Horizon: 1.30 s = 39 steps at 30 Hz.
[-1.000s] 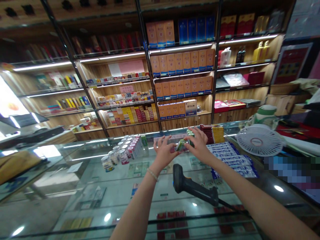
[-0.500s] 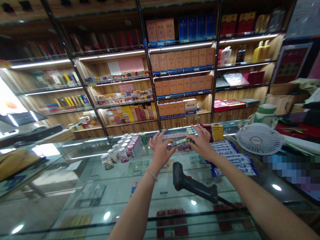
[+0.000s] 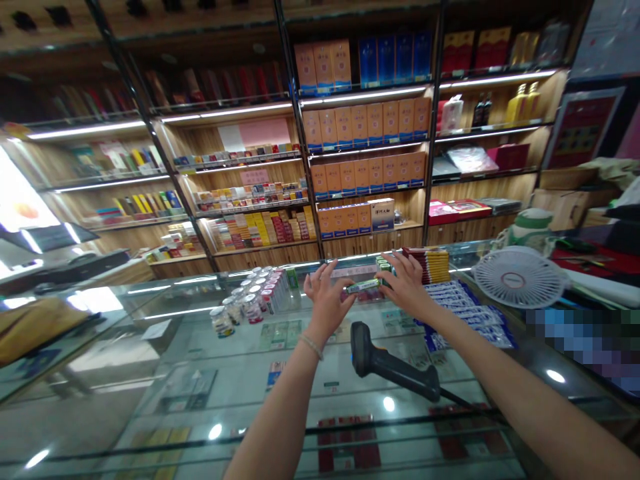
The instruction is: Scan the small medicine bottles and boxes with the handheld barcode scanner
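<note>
A slim green stick-shaped pack [image 3: 364,286], perhaps gum or candy, is held level just above the glass counter. My left hand [image 3: 327,300] pinches its left end between thumb and index finger, with the other fingers raised. At the opposite end, my right hand [image 3: 407,283] grips it by thumb and fingertips. Behind the right fingers stand more small green packs [image 3: 384,263], partly hidden. Closer to me, a black barcode scanner [image 3: 395,368] lies on the glass between my forearms, its cable running off to the right.
Lidded jars [image 3: 253,308] stand in rows left of my hands. To the right are blue-and-white packets [image 3: 463,310], yellow and dark red packs [image 3: 434,265] and a white fan [image 3: 520,277]. The glass counter [image 3: 240,380] has goods beneath it; lit shelves of boxes [image 3: 367,173] line the back.
The view has shifted slightly, so the hands and counter items appear a little farther right. The green pack has turned slightly and shows a greener face; both hands still hold it.
</note>
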Tool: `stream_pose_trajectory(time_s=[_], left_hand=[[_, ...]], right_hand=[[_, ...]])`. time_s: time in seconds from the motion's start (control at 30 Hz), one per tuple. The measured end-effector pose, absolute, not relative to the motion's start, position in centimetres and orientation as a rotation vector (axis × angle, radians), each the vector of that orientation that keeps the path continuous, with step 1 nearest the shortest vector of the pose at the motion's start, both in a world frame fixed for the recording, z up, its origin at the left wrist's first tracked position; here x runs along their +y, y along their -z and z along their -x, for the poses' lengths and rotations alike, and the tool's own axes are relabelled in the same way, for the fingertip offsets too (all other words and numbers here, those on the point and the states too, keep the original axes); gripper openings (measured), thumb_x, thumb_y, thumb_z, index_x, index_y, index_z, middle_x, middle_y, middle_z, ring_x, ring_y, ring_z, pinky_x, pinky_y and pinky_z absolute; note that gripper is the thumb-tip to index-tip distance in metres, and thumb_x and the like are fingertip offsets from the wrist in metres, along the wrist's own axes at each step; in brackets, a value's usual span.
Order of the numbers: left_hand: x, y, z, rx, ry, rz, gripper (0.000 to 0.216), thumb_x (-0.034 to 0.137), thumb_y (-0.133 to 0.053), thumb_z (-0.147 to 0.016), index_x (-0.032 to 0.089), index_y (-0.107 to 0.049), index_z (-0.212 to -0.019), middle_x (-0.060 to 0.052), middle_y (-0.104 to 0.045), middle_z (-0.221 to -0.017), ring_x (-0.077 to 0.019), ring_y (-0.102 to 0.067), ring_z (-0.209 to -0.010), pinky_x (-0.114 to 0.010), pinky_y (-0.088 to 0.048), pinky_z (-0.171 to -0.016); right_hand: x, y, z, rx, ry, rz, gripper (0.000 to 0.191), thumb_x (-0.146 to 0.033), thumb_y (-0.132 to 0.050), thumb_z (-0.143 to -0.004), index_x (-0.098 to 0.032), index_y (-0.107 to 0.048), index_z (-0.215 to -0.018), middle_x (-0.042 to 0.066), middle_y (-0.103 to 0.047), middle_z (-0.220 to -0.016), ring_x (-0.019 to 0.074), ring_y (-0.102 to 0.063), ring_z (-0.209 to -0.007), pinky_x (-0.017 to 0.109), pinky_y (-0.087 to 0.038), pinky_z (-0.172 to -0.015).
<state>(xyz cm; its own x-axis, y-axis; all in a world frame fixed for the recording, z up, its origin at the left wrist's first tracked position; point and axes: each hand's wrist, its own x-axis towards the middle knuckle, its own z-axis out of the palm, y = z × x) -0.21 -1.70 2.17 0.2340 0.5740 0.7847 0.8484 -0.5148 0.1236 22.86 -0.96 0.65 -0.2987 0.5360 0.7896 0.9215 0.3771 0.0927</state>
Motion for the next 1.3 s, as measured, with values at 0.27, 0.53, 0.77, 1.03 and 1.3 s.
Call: stream_pose_trajectory(time_s=[0.27, 0.53, 0.77, 1.03, 1.3], left_hand=[[-1.5, -1.9, 0.4, -1.309, 1.192, 2.181, 0.021, 0.034, -0.08, -0.077, 0.034, -0.074, -0.097, -0.002, -0.048, -0.152, -0.0326, -0.036, -0.141, -0.06, -0.014, -0.12], [-1.7, -1.7, 0.4, -1.277, 1.195, 2.184, 0.021, 0.033, -0.079, -0.077, 0.034, -0.073, -0.097, -0.003, -0.049, -0.151, -0.0322, -0.038, -0.14, -0.06, -0.015, -0.118], [-1.6, -1.5, 0.4, -1.27, 1.193, 2.2, 0.022, 0.034, -0.078, -0.078, 0.035, -0.073, -0.099, -0.003, -0.047, -0.152, -0.0325, -0.036, -0.141, -0.06, -0.016, -0.117], [-1.7, -1.6, 0.4, -1.257, 1.2, 2.202, 0.02, 0.036, -0.078, -0.079, 0.035, -0.073, -0.099, -0.002, -0.046, -0.153, -0.0313, -0.035, -0.141, -0.058, -0.016, -0.117], [-1.9, -1.7, 0.3, -1.278, 1.202, 2.216, 0.021, 0.033, -0.078, -0.078, 0.034, -0.074, -0.099, -0.003, -0.047, -0.152, -0.0326, -0.036, -0.141, -0.059, -0.017, -0.117]], right_hand=[[-2.6, -2.3, -22.9, -2.1, 0.753, 1.295, 0.023, -0.032, -0.062, -0.091, -0.027, -0.068, -0.113, 0.007, -0.048, -0.153, 0.0293, -0.03, -0.145, 0.052, -0.014, -0.119], [-7.6, -2.2, -20.8, -2.032, 0.718, 1.435, 0.057, -0.047, -0.044, -0.1, -0.022, -0.043, -0.151, 0.013, -0.031, -0.163, 0.0322, -0.018, -0.152, 0.056, -0.013, -0.12], [-12.7, 0.0, -18.6, -2.144, 0.655, 1.436, 0.064, -0.049, -0.042, -0.1, -0.023, -0.031, -0.157, 0.013, -0.016, -0.168, 0.032, -0.007, -0.155, 0.058, -0.01, -0.122], [-14.8, 2.0, -17.2, -2.19, 0.476, 1.51, 0.067, -0.064, -0.06, -0.085, -0.019, -0.057, -0.136, 0.018, -0.024, -0.165, 0.037, -0.013, -0.154, 0.063, -0.013, -0.12], [-15.4, 2.2, -15.5, -2.095, 0.515, 1.617, 0.046, -0.052, -0.069, -0.08, -0.015, -0.068, -0.108, 0.022, -0.037, -0.158, 0.0382, -0.026, -0.149, 0.063, -0.018, -0.118]])
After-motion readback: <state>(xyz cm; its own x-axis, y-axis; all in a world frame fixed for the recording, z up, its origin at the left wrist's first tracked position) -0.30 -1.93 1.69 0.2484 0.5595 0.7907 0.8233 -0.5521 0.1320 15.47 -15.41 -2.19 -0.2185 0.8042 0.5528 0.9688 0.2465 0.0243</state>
